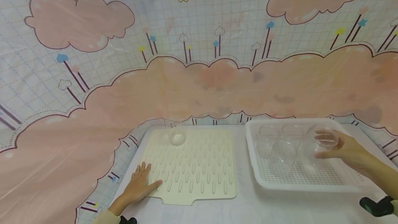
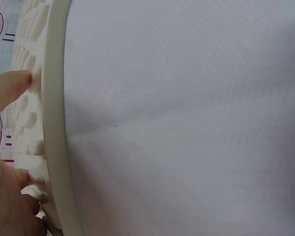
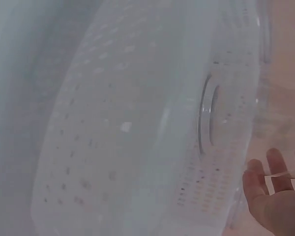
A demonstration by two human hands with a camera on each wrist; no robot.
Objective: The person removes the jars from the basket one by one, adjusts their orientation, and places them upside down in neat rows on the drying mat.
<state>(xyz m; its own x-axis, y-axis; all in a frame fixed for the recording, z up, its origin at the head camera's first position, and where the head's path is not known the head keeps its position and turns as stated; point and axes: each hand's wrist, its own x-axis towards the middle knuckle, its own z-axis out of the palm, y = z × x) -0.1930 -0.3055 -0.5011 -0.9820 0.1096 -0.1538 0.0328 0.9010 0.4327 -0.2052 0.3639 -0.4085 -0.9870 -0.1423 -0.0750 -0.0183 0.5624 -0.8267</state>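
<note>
My left hand (image 1: pixel 140 183) lies spread on the left edge of a cream ribbed drying mat (image 1: pixel 202 168), fingers straight; in the left wrist view its fingertips touch the mat's ridges (image 2: pixel 30 119). One clear cup (image 1: pixel 178 138) stands near the mat's back left corner. On the right, my right hand (image 1: pixel 345 148) grips a clear cup (image 1: pixel 309 149) round its side, thumb towards me and fingers behind, over the right half of a white perforated basket (image 1: pixel 256 168). Beside it in the basket are several more clear cups (image 1: pixel 282 156). In the right wrist view, curled fingers (image 3: pixel 255 184) appear at the lower right.
A white cloth (image 1: pixel 224 213) covers the table under the mat and basket. Behind them hangs a patterned curtain (image 1: pixel 199 89) with pink clouds, meeting the table's back edge. The mat has a short tab (image 1: pixel 177 201) at its front edge.
</note>
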